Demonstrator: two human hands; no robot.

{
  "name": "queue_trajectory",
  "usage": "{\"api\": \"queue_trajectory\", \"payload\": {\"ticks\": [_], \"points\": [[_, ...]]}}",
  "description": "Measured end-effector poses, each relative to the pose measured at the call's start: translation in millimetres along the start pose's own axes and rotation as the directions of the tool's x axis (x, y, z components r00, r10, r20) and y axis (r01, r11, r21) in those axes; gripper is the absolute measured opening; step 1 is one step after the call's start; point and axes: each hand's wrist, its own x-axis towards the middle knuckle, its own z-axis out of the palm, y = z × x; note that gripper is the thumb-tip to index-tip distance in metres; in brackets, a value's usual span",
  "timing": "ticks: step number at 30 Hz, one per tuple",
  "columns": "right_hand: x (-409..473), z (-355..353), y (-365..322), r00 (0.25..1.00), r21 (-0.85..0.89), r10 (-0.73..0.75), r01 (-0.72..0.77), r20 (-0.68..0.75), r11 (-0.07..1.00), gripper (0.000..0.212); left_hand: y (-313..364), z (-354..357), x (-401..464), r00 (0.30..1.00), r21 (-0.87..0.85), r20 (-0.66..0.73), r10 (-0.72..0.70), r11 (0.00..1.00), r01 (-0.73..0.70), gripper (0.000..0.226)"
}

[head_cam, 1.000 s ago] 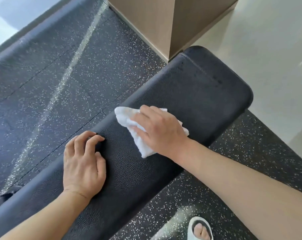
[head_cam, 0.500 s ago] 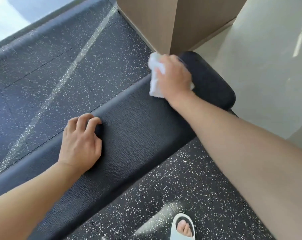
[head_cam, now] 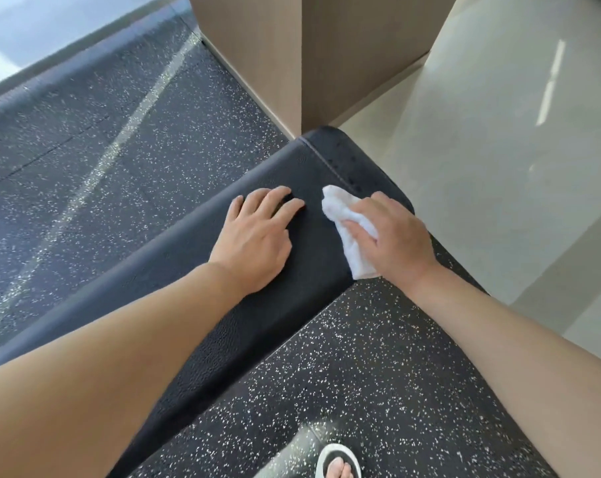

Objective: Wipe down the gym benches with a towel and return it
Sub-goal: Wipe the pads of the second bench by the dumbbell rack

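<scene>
The towel (head_cam: 349, 232) lies bunched on the bench (head_cam: 257, 326) pad near its far end, by the right edge, under the right hand (head_cam: 392, 236), whose fingers curl over and hold it. The left hand (head_cam: 254, 236) rests flat with fingers spread, holding nothing. Best to keep the cloth pressed flat and overlap strokes to the pad's edges. Half a second ago the towel was at the far corner, the left hand farther back

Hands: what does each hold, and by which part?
The right hand grips the white towel around its bunched middle; both ends stick out. The left hand holds nothing.
</scene>
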Motion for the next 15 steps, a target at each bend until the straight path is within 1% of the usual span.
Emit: {"api": "queue_trajectory", "payload": {"ticks": [3,5,6,8,10,13,15], "points": [[9.7,0.9,17.0,0.999,-0.009,-0.049,0.049,-0.007,0.999,0.023,15.8,13.1,16.8,0.987,-0.038,-0.112,-0.112,0.993,0.108,0.050],[22.2,4.9,20.0,0.998,-0.001,-0.063,0.063,-0.026,0.998,0.024,18.1,22.9,14.7,0.969,-0.076,-0.194,-0.151,0.987,0.138,0.048],[33.0,6.8,21.2,0.999,0.010,-0.038,0.039,-0.033,0.999,0.024,17.7,26.8,15.8,0.963,-0.084,-0.221,-0.152,0.987,0.136,0.047],[65.0,12.5,17.5,0.998,0.053,0.031,-0.028,-0.051,0.998,0.022,16.3,30.6,16.7,0.959,-0.082,-0.241,-0.149,0.988,0.133,0.047],[108.4,21.4,9.3,0.997,0.089,0.057,-0.052,-0.060,0.995,0.022,16.1,31.5,18.2,0.955,-0.084,-0.253,-0.153,0.987,0.135,0.048],[170.6,37.8,-5.7,0.998,0.055,0.046,-0.044,-0.045,0.998,0.023,16.6,33.3,19.2,0.952,-0.077,-0.265,-0.152,0.988,0.137,0.049],[198.0,46.6,-12.0,0.998,0.017,0.061,-0.061,0.013,0.998,0.020,16.1,34.6,19.4,0.953,-0.076,-0.265,-0.149,0.988,0.133,0.049]]}}
